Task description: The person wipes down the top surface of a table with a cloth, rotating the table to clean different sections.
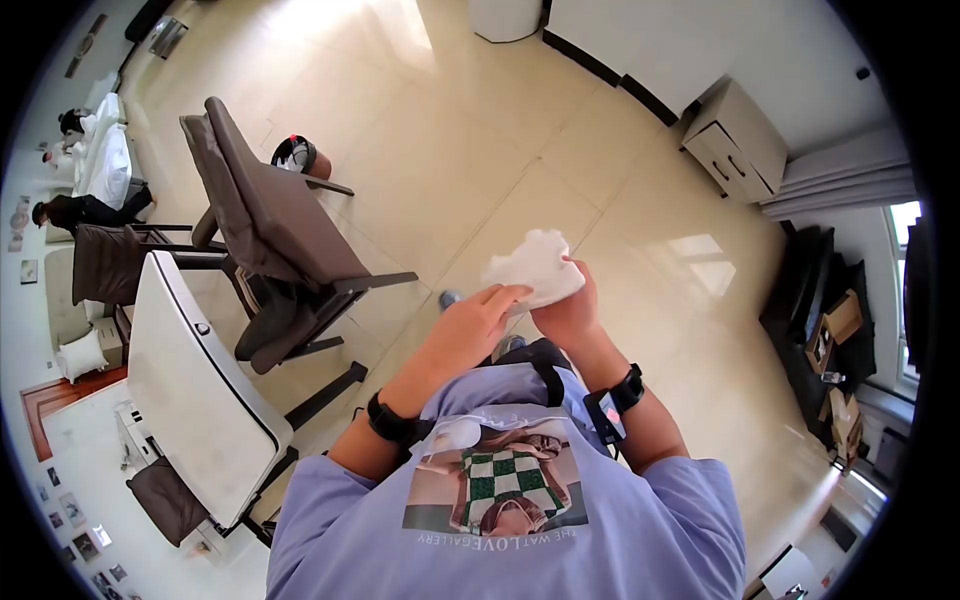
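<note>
Between the person's two hands, above the tiled floor [540, 170] and in front of the body, is a soft white cloth [530, 265], possibly paper tissue. The left hand [480, 322] is closed on its near left edge, the fingers lying over it; the right hand [572, 312] is clamped on the right side, thumb uppermost. As far as can be judged, picking up is done: the cloth is off any surface and partly spread. It is neither released nor set down, and how much handling remains cannot be told. Its far edge is wavy and irregular, its surface matt and lightly creased.

Nearest the hands are two black wristbands, left [392, 418] and right [629, 387], and a lilac shirt [660, 530] of soft fabric with a printed picture. To the left stands a brown chair [280, 220] with a smooth, leather-like, padded back and dark, straight legs, beside a white tabletop [190, 350] with rounded corners. Beyond the chair is a round brown bin [317, 164]. Farther right are a boxy pale cabinet [735, 150] and a grey curtain [850, 172] in deep folds. The floor is glossy, beige and crossed by thin joints.
</note>
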The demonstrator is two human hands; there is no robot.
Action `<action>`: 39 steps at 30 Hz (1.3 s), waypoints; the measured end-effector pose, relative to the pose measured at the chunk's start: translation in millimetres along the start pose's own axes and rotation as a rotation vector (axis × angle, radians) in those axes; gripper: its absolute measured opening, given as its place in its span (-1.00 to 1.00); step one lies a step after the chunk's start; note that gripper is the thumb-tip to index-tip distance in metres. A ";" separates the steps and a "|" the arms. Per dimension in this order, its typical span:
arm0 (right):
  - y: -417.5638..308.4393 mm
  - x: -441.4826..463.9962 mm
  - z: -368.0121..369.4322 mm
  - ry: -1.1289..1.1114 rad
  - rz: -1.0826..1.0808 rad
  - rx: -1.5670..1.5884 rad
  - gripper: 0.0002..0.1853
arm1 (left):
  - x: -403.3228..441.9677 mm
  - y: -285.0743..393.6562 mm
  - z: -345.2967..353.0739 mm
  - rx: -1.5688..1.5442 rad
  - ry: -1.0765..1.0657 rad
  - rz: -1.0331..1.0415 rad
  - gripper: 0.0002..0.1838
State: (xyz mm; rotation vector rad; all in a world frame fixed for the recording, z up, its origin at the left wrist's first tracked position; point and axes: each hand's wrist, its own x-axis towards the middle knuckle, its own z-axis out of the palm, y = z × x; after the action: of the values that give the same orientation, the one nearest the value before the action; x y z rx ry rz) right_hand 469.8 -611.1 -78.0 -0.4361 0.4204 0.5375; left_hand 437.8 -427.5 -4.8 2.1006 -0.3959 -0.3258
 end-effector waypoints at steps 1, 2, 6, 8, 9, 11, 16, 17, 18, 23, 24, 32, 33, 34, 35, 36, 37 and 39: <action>-16.6 7.0 7.6 0.010 0.129 -0.122 -0.46 | 14.2 5.2 -14.0 -0.073 -0.015 -0.094 -0.49; -28.8 18.6 11.2 0.017 0.255 -0.241 -0.46 | 26.5 2.1 -27.0 -0.062 -0.010 -0.090 -0.49; -67.0 84.5 8.1 0.065 0.351 -0.634 -0.41 | 85.3 -25.9 -79.3 -0.076 0.057 -0.041 -0.51; -86.3 113.3 24.6 0.114 0.317 -0.709 -0.40 | 120.6 -36.8 -109.8 0.100 0.021 0.041 -0.65; -90.6 127.7 34.9 0.115 0.120 -0.950 -0.36 | 137.1 -42.6 -121.1 0.096 0.024 0.048 -0.65; -102.7 151.1 74.5 0.111 -0.218 -1.199 -0.26 | 170.9 -52.0 -143.0 0.232 -0.038 0.046 -0.71; -159.1 223.7 128.8 -0.304 -0.629 -1.664 -0.49 | 248.5 -67.3 -181.0 0.454 -0.086 0.130 -0.73; -172.8 240.2 131.7 -0.336 -0.605 -1.783 -0.59 | 267.5 -69.5 -188.5 0.487 -0.085 0.113 -0.75; -185.2 260.2 132.3 -0.374 -0.582 -1.899 -0.69 | 286.4 -78.1 -194.9 0.491 -0.078 0.105 -0.75; -258.3 362.0 155.9 -0.455 -0.430 -1.767 -0.84 | 369.4 -104.9 -226.6 0.366 0.031 0.014 -0.82; -270.4 380.4 166.8 -0.499 -0.448 -1.709 -0.85 | 380.6 -107.1 -230.5 0.362 0.054 -0.015 -0.82; -314.8 521.9 278.6 -0.736 0.106 -1.665 -0.87 | 426.3 -131.6 -281.2 0.062 0.415 -0.343 -0.85; -309.2 539.3 293.7 -0.797 0.132 -1.697 -0.87 | 424.4 -140.2 -287.9 0.054 0.461 -0.382 -0.85; -302.5 556.3 308.3 -0.859 0.150 -1.728 -0.87 | 422.6 -147.3 -295.5 0.068 0.531 -0.375 -0.87; -292.4 574.8 324.8 -0.914 0.172 -1.737 -0.87 | 419.5 -154.4 -307.5 0.088 0.601 -0.362 -0.88; -278.8 594.8 335.4 -1.032 0.201 -1.709 -0.87 | 414.5 -165.6 -316.4 0.085 0.641 -0.393 -0.88; -269.9 612.6 353.4 -1.147 0.228 -1.685 -0.86 | 412.3 -171.2 -328.3 0.087 0.687 -0.412 -0.88; -238.5 651.6 379.8 -1.273 0.297 -1.723 -0.84 | 399.3 -191.7 -351.2 0.094 0.773 -0.461 -0.88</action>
State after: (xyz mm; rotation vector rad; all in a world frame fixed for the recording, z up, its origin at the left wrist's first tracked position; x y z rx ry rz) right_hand 1213.8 -350.1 -13.9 -1.5109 -1.3926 1.2599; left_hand 964.8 -223.1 -14.6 2.2060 0.5405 0.2599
